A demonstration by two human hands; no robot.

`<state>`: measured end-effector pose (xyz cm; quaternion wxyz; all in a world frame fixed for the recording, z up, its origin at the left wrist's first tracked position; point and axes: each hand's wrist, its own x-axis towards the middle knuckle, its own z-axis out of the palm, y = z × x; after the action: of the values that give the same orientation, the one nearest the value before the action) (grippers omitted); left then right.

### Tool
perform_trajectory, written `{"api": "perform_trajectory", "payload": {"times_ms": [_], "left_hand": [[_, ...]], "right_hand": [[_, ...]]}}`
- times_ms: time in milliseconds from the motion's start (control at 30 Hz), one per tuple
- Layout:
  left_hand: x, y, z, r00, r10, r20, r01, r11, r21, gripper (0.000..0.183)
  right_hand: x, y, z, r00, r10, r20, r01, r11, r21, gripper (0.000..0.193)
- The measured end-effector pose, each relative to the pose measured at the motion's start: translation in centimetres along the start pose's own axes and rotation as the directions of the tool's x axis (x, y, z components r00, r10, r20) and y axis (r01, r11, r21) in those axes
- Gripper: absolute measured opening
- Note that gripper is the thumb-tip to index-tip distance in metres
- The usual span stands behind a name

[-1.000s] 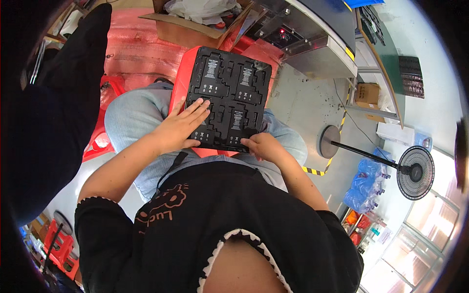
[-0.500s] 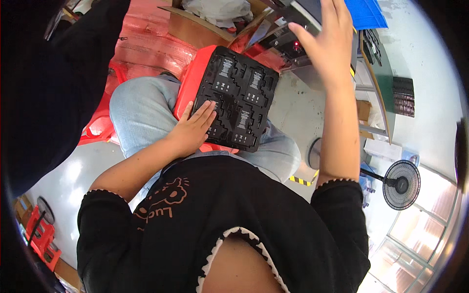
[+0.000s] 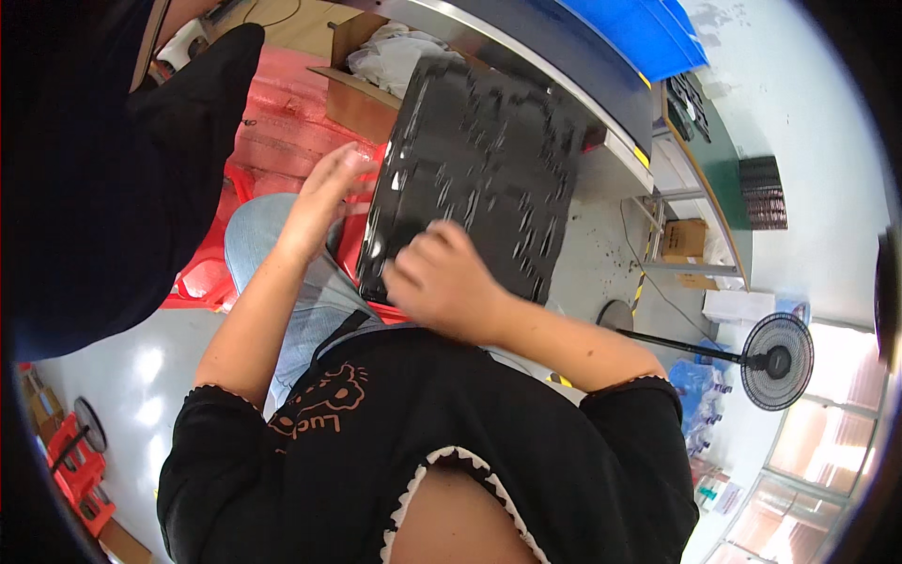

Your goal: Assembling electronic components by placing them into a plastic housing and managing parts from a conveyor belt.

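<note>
Over the black tray (image 3: 484, 160), your right hand (image 3: 443, 287) is curled, grip undeterminable; beside it, your left hand (image 3: 319, 207) has fingers extended.

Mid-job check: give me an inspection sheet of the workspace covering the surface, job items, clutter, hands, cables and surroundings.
Surface: red support, partly visible beneath the tray's left edge.
Job items: one large black tray in front of the lap; motion blur hides whether its recesses are filled.
Clutter: open cardboard box holding white plastic, beyond the tray; blue bin at upper right.
Left hand: open, beside the tray's left edge; contact unclear.
Right hand: fingers curled, over the tray's near-left part; grip unclear.
Cables: thin dark cable on the floor at right.
Surroundings: black fan at right; green-topped table at upper right.
</note>
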<state>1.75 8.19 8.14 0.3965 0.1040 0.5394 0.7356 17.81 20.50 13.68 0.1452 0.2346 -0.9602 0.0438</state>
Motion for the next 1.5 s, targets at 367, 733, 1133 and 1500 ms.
{"api": "perform_trajectory", "payload": {"times_ms": [367, 733, 1133, 1500], "left_hand": [[1.4, -14.7, 0.7, 0.902, 0.379, 0.208, -0.374, 0.442, 0.815, 0.062], [1.7, -15.3, 0.3, 0.928, 0.327, 0.181, -0.301, 0.367, 0.880, 0.055], [2.6, -16.0, 0.5, 0.922, 0.363, 0.133, -0.265, 0.343, 0.901, 0.051], [1.6, -14.4, 1.0, 0.911, 0.408, 0.051, -0.267, 0.493, 0.828, 0.049]], "right_hand": [[-8.3, -0.9, 11.3, 0.933, 0.331, 0.142, -0.358, 0.892, 0.276, 0.045], [-8.1, -0.7, 11.9, 0.948, 0.280, 0.153, -0.315, 0.899, 0.305, 0.043], [-7.6, 0.0, 12.1, 0.941, 0.282, 0.189, -0.338, 0.827, 0.449, 0.036], [2.3, 13.9, -2.1, 0.751, 0.562, -0.347, -0.447, 0.819, 0.359, 0.010]]}}
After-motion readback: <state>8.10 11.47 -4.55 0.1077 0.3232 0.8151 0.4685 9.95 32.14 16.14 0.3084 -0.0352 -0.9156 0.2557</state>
